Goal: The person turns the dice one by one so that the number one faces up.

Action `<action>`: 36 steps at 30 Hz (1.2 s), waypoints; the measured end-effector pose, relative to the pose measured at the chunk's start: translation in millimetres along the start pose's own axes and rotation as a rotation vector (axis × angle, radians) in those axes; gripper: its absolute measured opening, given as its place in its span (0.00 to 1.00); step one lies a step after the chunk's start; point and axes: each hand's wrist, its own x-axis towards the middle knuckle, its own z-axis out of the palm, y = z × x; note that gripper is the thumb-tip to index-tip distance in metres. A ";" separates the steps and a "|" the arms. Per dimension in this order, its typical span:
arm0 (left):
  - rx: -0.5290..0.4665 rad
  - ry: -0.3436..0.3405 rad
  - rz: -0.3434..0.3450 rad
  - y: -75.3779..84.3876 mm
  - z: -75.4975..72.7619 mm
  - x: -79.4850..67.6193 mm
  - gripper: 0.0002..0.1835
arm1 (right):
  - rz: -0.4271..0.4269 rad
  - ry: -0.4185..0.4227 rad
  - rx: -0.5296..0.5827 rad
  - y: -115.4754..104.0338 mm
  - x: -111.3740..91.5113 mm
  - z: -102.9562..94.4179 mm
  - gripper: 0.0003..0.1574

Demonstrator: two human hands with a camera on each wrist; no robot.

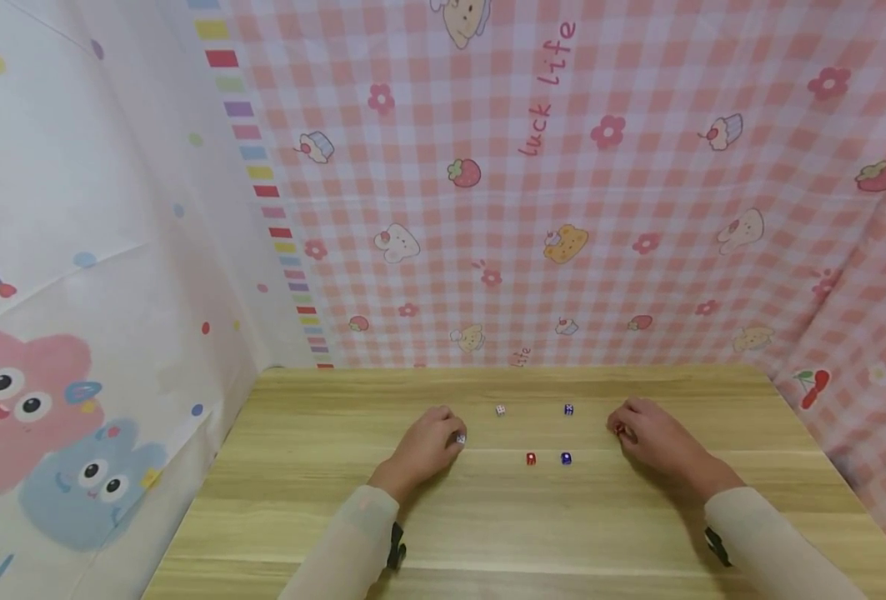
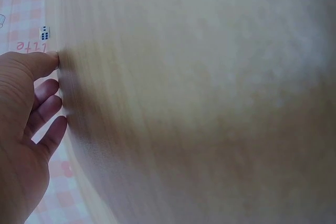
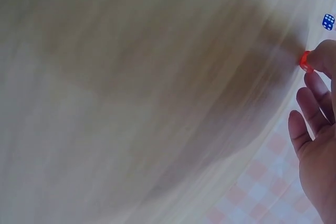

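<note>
One small white cube die with dark pips (image 1: 461, 438) is pinched between thumb and forefinger of the left hand (image 1: 429, 439), at the left of the group of dice. The right hand (image 1: 648, 437) likewise clamps a small glossy red cube die (image 3: 305, 62) between thumb and forefinger, at the group's right; its other fingers are slightly spread. Whether either held die touches the pale wood-grain tabletop (image 1: 503, 529), I cannot tell (the left wrist view hides the white one behind the thumb).

Four more dice rest on the table between the hands. Farther back sit a second white cube die with blue pips (image 1: 500, 410) and, well to its right, a blue cube die with white pips (image 1: 568, 409). Nearer the person, a second red cube die (image 1: 531, 458) and a second blue cube die (image 1: 566, 458) lie side by side, a gap between them. Behind the table hangs a pink-and-white checked cloth (image 1: 420, 125) with cartoon prints.
</note>
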 end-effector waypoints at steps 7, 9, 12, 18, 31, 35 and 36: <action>-0.004 -0.003 -0.009 1.7 -1.4 -1.0 0.02 | 0.019 -0.018 0.012 -0.9 -0.5 -0.1 0.10; -0.007 0.000 -0.008 2.2 -2.0 -1.2 0.02 | 0.024 -0.029 0.025 -1.5 -0.1 -1.2 0.10; -0.011 0.001 -0.006 2.3 -2.1 -1.5 0.02 | 0.032 -0.046 0.027 -1.1 0.2 -2.7 0.08; -0.011 -0.002 -0.008 1.5 -1.1 -1.2 0.02 | 0.043 -0.058 0.014 0.5 0.2 -2.7 0.05; -0.014 0.007 0.012 1.0 -1.0 -0.4 0.03 | 0.103 -0.039 0.081 5.5 -2.6 -1.3 0.10; -0.008 0.016 0.023 0.4 -0.7 -0.9 0.02 | 0.112 -0.042 0.130 6.6 -3.1 0.9 0.09; -0.007 0.018 0.025 0.3 -0.6 -0.8 0.02 | 0.112 -0.042 0.133 6.6 -3.1 1.4 0.09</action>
